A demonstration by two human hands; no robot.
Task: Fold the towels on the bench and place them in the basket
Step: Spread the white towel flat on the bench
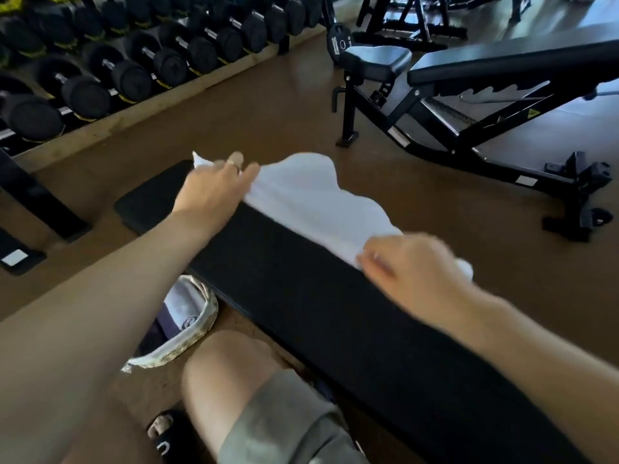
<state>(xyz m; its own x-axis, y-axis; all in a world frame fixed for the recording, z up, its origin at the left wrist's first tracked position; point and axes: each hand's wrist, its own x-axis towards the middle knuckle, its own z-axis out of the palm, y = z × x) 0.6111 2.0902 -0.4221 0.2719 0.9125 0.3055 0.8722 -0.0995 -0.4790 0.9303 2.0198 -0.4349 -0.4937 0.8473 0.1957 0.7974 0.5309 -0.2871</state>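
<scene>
A white towel (311, 192) lies stretched along the far edge of the black bench (301, 289), part of it hanging past that edge. My left hand (214, 189) grips the towel's far left corner. My right hand (412, 266) pinches its near right end. Both hands are blurred. A woven basket (197, 329) sits on the floor under the bench's near side, half hidden by my left forearm. It holds folded pale and dark cloth.
A rack of black dumbbells (134, 61) runs along the back left. A second, inclined bench (485, 82) stands at the back right on the brown floor (251, 122). My knee (227, 373) and a sandalled foot (167, 433) are below the bench.
</scene>
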